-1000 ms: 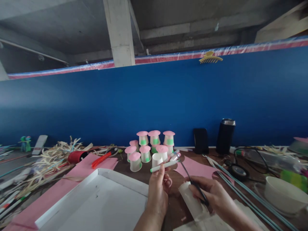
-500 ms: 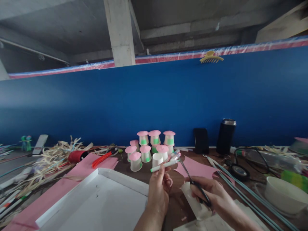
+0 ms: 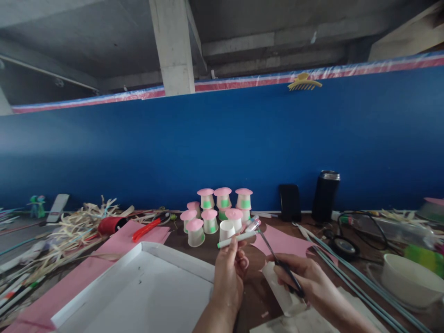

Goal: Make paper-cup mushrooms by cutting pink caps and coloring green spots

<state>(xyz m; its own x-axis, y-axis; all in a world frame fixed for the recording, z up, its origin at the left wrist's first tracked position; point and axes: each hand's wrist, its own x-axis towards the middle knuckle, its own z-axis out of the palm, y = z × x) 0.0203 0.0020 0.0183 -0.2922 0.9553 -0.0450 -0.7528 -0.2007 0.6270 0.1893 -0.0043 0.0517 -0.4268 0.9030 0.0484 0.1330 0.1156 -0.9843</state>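
My left hand (image 3: 229, 275) pinches a white marker (image 3: 244, 236) with a green end, held slanting up to the right. Black-handled scissors (image 3: 293, 279) are gripped in my right hand (image 3: 308, 277), their blades pointing up and left to the marker's right end. Whether the blades touch it I cannot tell. Beyond the hands stand several upside-down paper cups with pink paper caps (image 3: 194, 225) and green patches. One uncapped white cup (image 3: 227, 230) is just behind the marker. Under the scissors lies a rolled white paper piece (image 3: 280, 289).
A white box lid (image 3: 180, 255) fills the front left, with pink paper (image 3: 83, 283) and wood strips (image 3: 85, 226) beyond. Pink paper (image 3: 277, 238), blue rods (image 3: 360, 273), a white bowl (image 3: 411, 280), a phone (image 3: 290, 203) and a black flask (image 3: 326, 196) are on the right.
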